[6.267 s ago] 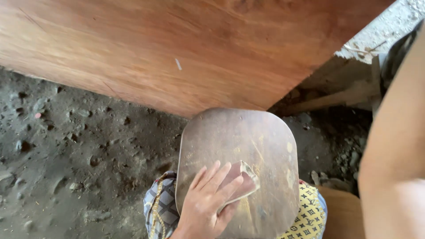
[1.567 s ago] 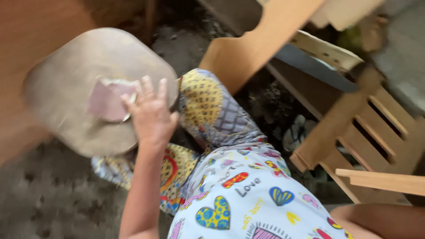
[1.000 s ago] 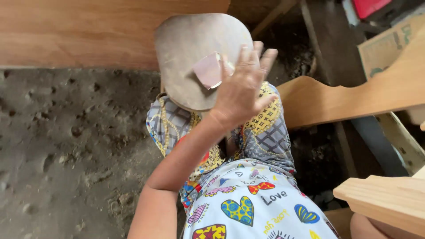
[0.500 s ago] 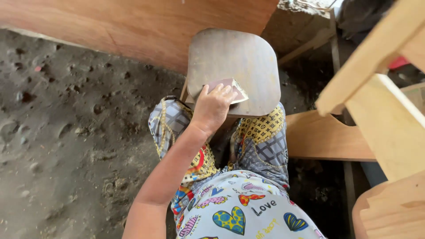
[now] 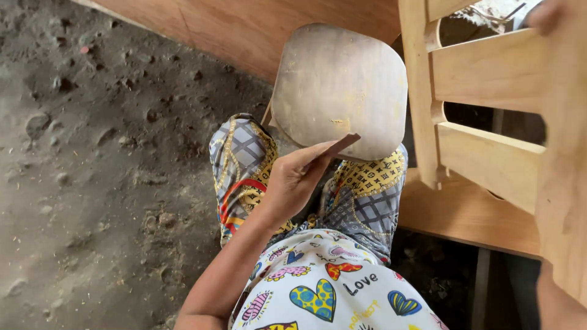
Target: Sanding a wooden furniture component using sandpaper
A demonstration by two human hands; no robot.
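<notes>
left hand pinching sandpaper at the near edge of a wooden seat

near, patterned clothing hides the lap. the left hand (image 5: pixel 293 183) grips a folded sandpaper sheet (image 5: pixel 335 148), seen edge-on, touching the rounded seat board (image 5: pixel 339 85). right, a pale chair frame (image 5: pixel 489 122) is cut off. far right, the right hand (image 5: pixel 546 13) is mostly out of frame; grip unclear.

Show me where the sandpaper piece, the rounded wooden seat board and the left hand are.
sandpaper piece (image 5: pixel 337 147), head view, on its raised edge.
rounded wooden seat board (image 5: pixel 339 85), head view, middle of its face.
left hand (image 5: pixel 293 183), head view, back of hand.
</notes>
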